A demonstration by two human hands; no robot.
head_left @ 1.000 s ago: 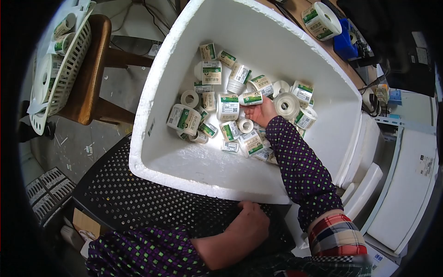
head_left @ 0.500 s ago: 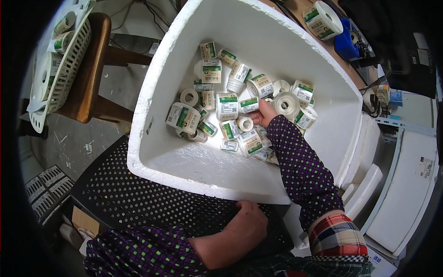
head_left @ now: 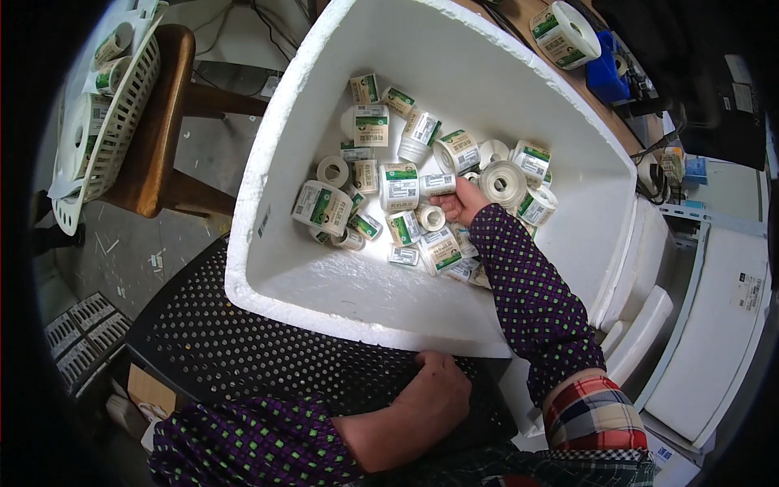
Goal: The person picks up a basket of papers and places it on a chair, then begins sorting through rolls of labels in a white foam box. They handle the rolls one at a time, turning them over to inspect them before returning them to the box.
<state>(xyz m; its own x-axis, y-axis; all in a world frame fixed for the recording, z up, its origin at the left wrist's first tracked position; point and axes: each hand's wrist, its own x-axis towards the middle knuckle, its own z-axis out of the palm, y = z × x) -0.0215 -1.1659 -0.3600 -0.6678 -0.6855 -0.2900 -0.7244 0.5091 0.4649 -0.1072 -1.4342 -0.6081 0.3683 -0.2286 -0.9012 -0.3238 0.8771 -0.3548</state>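
Inside the white foam box (head_left: 341, 323) lie several rolls of printed labels, with green, white and tan faces. My right hand (head_left: 464, 201) reaches in from the right, its fingers closed on a small label roll (head_left: 438, 185). Just left of that roll stands a larger label roll (head_left: 399, 187). Below my fingers is a small roll with its open core (head_left: 431, 217) showing, and a wide roll of clear-looking backing (head_left: 503, 184) sits right of my hand. My left hand (head_left: 434, 398) rests by the box's near rim, back upward; its fingers are mostly hidden.
The box stands on a black perforated surface (head_left: 243, 341). At the left, a white basket (head_left: 122, 122) with label rolls sits on a wooden stool (head_left: 166, 122). Top right, a desk carries a large label roll (head_left: 565, 35) and a blue tape dispenser (head_left: 607, 69).
The small roll in my right hand has turned, so its green strip gives way to a white printed face. My left hand stays where it was.
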